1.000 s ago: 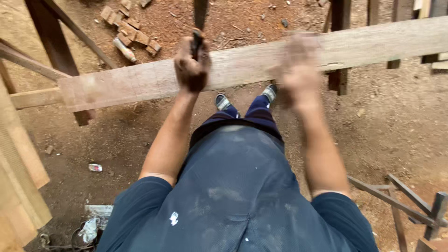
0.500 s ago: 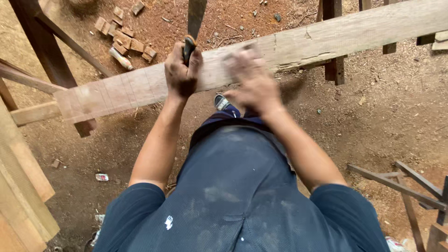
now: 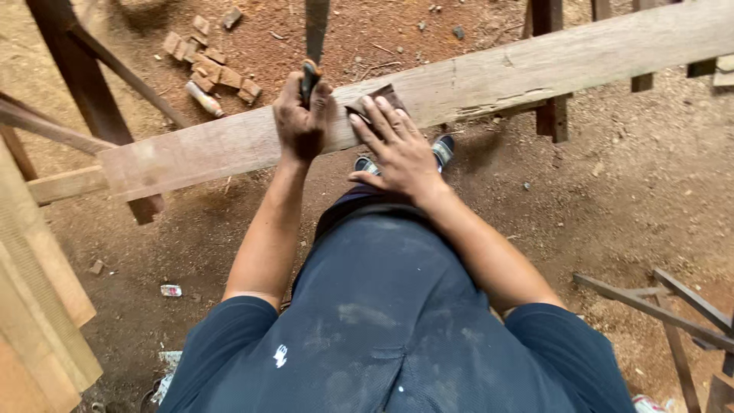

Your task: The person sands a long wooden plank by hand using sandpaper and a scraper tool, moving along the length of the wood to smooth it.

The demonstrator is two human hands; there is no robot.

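A long pale wooden plank [image 3: 535, 69] runs across the view on dark supports, above a dirt floor. My left hand [image 3: 300, 122] is shut on the dark handle of a long flat-bladed tool [image 3: 315, 27] that points away from me over the plank. Just right of it, my right hand [image 3: 397, 149] rests with fingers spread on a small dark brown piece [image 3: 382, 95] lying on the plank's near edge. My shoes [image 3: 443, 149] show below the plank.
Wooden offcuts [image 3: 210, 65] and a bottle-like object [image 3: 205, 99] lie on the dirt beyond the plank. A dark post with a brace [image 3: 73, 69] stands at the left. Stacked boards [image 3: 38, 306] fill the left edge. Thin crossed bars [image 3: 665, 306] lie at the right.
My right hand has slid left along the plank until it is next to my left hand, and now rests on the small dark piece. My left hand kept its grip on the tool.
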